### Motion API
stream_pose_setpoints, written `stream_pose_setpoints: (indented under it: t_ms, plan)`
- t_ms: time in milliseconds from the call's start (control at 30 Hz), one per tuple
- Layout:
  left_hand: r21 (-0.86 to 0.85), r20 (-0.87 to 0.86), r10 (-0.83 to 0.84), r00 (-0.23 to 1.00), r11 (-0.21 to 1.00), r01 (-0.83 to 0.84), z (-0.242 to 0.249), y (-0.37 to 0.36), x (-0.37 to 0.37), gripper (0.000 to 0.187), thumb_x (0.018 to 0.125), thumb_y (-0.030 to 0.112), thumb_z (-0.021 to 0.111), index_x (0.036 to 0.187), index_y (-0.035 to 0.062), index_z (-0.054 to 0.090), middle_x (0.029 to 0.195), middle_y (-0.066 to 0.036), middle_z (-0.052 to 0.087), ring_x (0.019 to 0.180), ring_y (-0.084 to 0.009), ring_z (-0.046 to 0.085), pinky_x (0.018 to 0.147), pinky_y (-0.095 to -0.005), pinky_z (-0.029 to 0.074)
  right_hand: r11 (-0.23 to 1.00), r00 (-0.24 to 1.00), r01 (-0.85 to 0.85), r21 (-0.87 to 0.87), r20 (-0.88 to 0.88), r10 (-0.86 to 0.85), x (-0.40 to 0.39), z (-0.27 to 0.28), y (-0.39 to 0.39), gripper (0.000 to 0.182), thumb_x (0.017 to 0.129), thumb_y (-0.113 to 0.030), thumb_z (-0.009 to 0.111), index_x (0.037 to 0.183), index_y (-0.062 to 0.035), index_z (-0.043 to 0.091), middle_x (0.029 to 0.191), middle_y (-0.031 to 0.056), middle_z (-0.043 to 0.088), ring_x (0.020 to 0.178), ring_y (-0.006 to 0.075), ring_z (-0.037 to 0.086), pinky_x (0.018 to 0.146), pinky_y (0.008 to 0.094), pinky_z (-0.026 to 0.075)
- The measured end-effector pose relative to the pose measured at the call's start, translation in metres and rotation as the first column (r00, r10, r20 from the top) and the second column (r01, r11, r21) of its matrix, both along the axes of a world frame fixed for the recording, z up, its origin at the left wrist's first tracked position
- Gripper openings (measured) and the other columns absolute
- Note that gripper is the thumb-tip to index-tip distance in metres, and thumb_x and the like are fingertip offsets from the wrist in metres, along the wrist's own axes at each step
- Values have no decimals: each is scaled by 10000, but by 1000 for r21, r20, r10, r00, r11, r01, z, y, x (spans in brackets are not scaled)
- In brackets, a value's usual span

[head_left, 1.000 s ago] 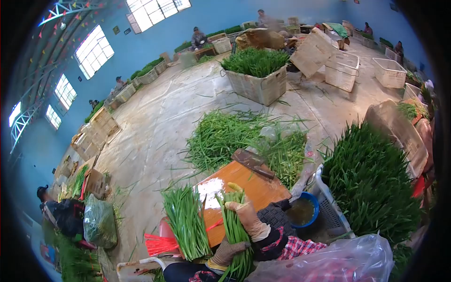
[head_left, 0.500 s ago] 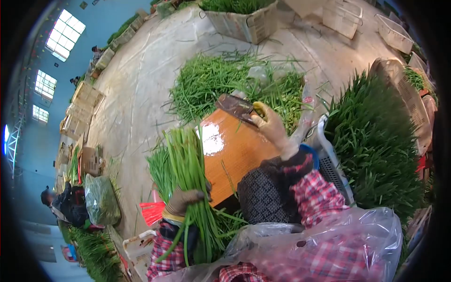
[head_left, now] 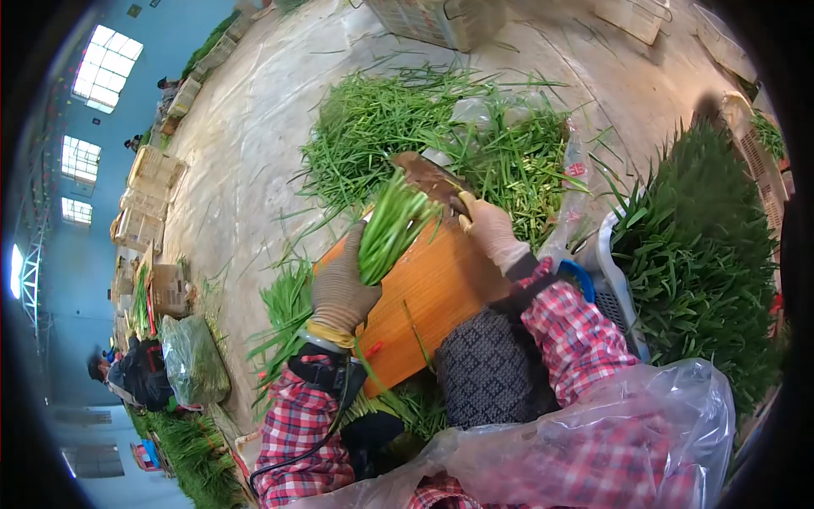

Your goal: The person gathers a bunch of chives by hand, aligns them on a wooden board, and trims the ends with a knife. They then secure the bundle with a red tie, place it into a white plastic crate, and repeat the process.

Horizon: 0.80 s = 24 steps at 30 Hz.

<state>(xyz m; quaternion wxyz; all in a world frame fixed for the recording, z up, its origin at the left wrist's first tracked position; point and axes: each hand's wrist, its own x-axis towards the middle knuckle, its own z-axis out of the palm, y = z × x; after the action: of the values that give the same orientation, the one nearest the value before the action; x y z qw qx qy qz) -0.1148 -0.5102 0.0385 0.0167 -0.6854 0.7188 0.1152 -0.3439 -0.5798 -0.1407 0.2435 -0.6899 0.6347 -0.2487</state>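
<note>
My left hand (head_left: 343, 284), in a grey glove with a yellow cuff, is closed around a bunch of garlic chives (head_left: 392, 225) over the wooden board (head_left: 432, 288). The cut-looking ends of the bunch point away from me, close by the blade. My right hand (head_left: 492, 233), in a pale glove, grips the handle of a cleaver (head_left: 426, 180). Its broad, rust-brown blade lies at the board's far edge and overlaps the tips of the bunch in this view. More chives (head_left: 284, 314) lie left of the board.
Loose green trimmings (head_left: 373, 131) are heaped on the floor beyond the board. To the right stands a crate (head_left: 612, 271) beside tall greens (head_left: 695, 246). A white crate (head_left: 441, 21) is at the back; a person (head_left: 140, 373) sits far left near a filled plastic bag (head_left: 193, 360).
My left hand has moved forward and right, bringing the bunch from the board's left side to the cleaver. My right hand still holds the cleaver at the far edge.
</note>
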Motion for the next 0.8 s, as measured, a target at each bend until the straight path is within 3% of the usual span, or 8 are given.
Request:
stream_pose_setpoints:
  t_ms: [33, 100, 167, 233, 333, 467, 567, 800]
  plan:
    - [-36, 26, -39, 999, 999, 40, -12, -6, -5, 901, 676, 117, 688, 1459, 255, 265, 996, -206, 656, 844, -382, 654, 703, -451, 532, 995, 974, 93, 35, 205, -98, -10, -2, 4, 394, 827, -258, 659, 1131, -46, 524, 924, 204, 658, 885, 345, 646, 746, 451, 501]
    - [-98, 77, -119, 990, 987, 127, -35, -18, -19, 889, 682, 116, 696, 1454, 254, 277, 972, -193, 662, 823, -359, 662, 684, -455, 531, 958, 845, 280, -64, 491, -214, -28, -7, 25, 436, 836, -233, 658, 1200, -40, 517, 973, 213, 658, 903, 354, 645, 766, 429, 504]
    - [-4, 167, -114, 979, 993, 117, -64, -30, -29, 884, 706, 104, 695, 1460, 269, 264, 962, -158, 646, 802, -348, 660, 666, -449, 531, 941, 732, 326, 86, 607, -309, -47, 16, 49, 429, 843, -198, 649, 1214, -31, 511, 920, 202, 649, 856, 336, 644, 765, 397, 493]
    - [56, 266, -140, 954, 990, 129, -87, -36, -38, 884, 717, 97, 690, 1464, 277, 253, 974, -141, 633, 813, -348, 658, 669, -443, 532, 959, 760, 251, 127, 588, -277, -62, 30, 72, 425, 840, -172, 640, 1212, -17, 504, 904, 200, 638, 825, 330, 636, 754, 392, 487]
    - [70, 263, -138, 955, 990, 124, -136, -35, -30, 834, 750, 78, 661, 1455, 283, 264, 965, -131, 614, 840, -335, 654, 686, -436, 533, 951, 894, 230, -208, 430, -123, -64, 54, 102, 429, 832, -144, 628, 1218, -10, 495, 898, 214, 634, 835, 357, 637, 742, 404, 489]
    - [56, 268, -130, 955, 991, 119, -142, -31, -29, 777, 760, 66, 647, 1427, 281, 310, 917, -121, 597, 784, -319, 651, 650, -423, 525, 1000, 908, -1, -21, 418, 9, -64, 78, 120, 466, 813, -121, 642, 1235, 0, 484, 913, 246, 633, 879, 425, 613, 738, 434, 495]
    - [11, 283, -139, 949, 990, 142, -146, -30, -26, 767, 758, 54, 640, 1420, 280, 326, 902, -117, 589, 751, -313, 647, 625, -419, 518, 995, 955, -67, -73, 285, 85, -58, 84, 121, 491, 801, -116, 658, 1245, 0, 483, 921, 251, 635, 876, 416, 618, 740, 435, 501]
    - [-53, 283, -146, 948, 984, 168, -151, -25, -25, 755, 765, 37, 625, 1419, 282, 337, 895, -113, 580, 735, -315, 640, 635, -417, 521, 987, 978, -148, 56, 155, 138, -59, 90, 121, 433, 813, -181, 665, 1178, -10, 507, 826, 229, 646, 787, 415, 632, 684, 476, 502]
